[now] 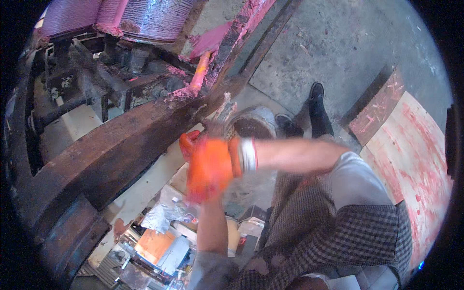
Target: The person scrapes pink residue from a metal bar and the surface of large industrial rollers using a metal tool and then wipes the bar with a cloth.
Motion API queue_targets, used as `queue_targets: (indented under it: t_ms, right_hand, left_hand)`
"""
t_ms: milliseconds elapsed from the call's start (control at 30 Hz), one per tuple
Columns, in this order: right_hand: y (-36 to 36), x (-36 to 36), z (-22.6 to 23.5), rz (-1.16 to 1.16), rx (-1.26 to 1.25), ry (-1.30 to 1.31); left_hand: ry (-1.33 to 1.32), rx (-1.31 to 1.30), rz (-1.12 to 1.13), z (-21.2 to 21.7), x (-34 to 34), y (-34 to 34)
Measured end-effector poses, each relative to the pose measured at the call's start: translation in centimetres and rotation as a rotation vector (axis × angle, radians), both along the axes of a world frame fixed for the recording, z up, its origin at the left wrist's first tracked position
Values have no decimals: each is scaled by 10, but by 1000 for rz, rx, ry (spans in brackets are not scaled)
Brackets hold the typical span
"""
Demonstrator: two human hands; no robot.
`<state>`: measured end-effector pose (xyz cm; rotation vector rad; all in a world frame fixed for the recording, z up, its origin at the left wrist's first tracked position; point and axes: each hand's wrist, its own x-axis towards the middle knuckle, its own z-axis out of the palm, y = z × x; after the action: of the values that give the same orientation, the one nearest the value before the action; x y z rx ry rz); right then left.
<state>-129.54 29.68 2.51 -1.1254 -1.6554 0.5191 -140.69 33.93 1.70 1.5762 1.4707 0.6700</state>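
Both my hands wear orange gloves and overlap in the middle of the head view, smeared by motion. My right hand point(217, 155), with a white cuff at the wrist, comes in from the right. My left hand point(204, 189) reaches up from the lower edge and is partly covered by the right one. A red-orange glove part point(189, 143) sticks out at their left; I cannot tell whose it is. Just beyond the hands is a crusted, brownish stick-like piece point(224, 115). Whether either hand grips it is hidden. A dirty round bucket point(261, 117) stands right behind it.
A heavy rusty beam point(121, 130) of a machine runs along my left, below ribbed purple rollers point(157, 17). A pink-smeared bar point(199, 75) juts by the frame. Red-stained boards point(406, 159) lie at right. Cluttered papers and boxes point(157, 246) sit lower left.
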Motion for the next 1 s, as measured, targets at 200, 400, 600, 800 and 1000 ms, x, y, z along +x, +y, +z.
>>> queue_targets:
  t_ms: [200,400,600,800,1000]
  right_hand:
    - [27,73,-55,34,-329,11]
    - [-10,30,-4,-365,142,-5]
    - [-32,132,-8,-984,-158,1536]
    - [-56,152,-95,-772,-659,1284]
    - [-28,103,-116,-179,-888,1117]
  left_hand:
    - [-28,33,-58,-2,17,6]
    - [75,38,-119,-23,-9,6]
    - [-54,-58,160,-8,21,8]
    - [-110,-97,188,1,29,6]
    - [-130,-120,168,-4,25,6]
